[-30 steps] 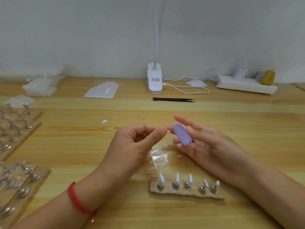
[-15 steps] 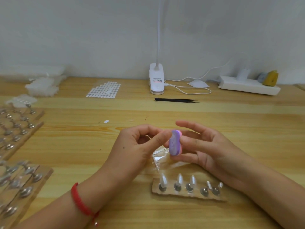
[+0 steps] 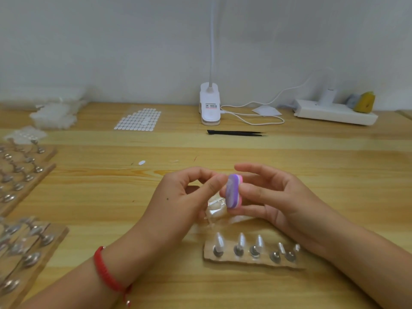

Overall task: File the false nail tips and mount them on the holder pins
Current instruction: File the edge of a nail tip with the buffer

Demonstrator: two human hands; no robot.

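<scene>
My right hand (image 3: 274,197) grips a small oval purple-and-pink nail file block (image 3: 233,194), held on edge. My left hand (image 3: 189,197) pinches a clear false nail tip between thumb and forefinger, right against the file's purple face; the tip itself is mostly hidden by my fingers. Under my hands lies a clear plastic strip of nail tips (image 3: 215,210). Nearer to me sits a small wooden holder (image 3: 252,260) with several metal pins, each carrying a clear nail tip.
More wooden pin holders (image 3: 24,248) with metal pins line the left edge. Behind are a sheet of adhesive tabs (image 3: 138,120), black tweezers (image 3: 236,133), a white clip lamp (image 3: 210,108) with its cable, a white power strip (image 3: 334,112) and bags of tips (image 3: 53,115).
My right hand turned the file from flat to upright on edge and brought it against the tip pinched in my left hand. Both hands drew closer together.
</scene>
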